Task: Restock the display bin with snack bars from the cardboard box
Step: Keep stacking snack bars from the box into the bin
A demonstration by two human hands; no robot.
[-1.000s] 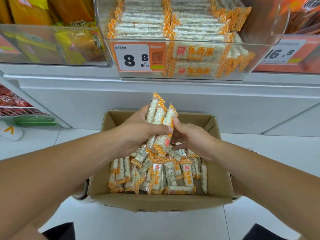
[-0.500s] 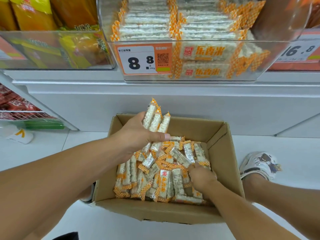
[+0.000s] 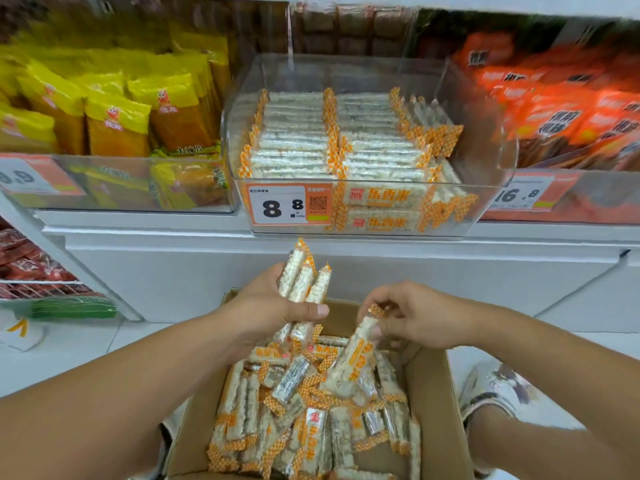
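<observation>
A brown cardboard box (image 3: 443,410) on the floor holds a loose pile of white snack bars (image 3: 304,420) with orange checked ends. My left hand (image 3: 266,313) grips a bunch of three bars (image 3: 304,282) upright above the box's far edge. My right hand (image 3: 412,317) pinches one bar (image 3: 353,362) by its top end, lifted just above the pile. On the shelf above stands the clear display bin (image 3: 485,188), with neat rows of the same bars on its left and middle and open room at its right side.
Yellow snack bags (image 3: 114,119) fill the bin to the left, orange bags (image 3: 571,112) the one to the right. A price tag reading 8.8 (image 3: 291,206) is on the bin's front. The white shelf ledge (image 3: 173,244) juts out over the box. My shoe (image 3: 498,389) stands beside the box's right wall.
My right hand has come up out of the pile with one bar pinched by its end. My left hand still holds its bunch. The view has tilted up toward the bin.
</observation>
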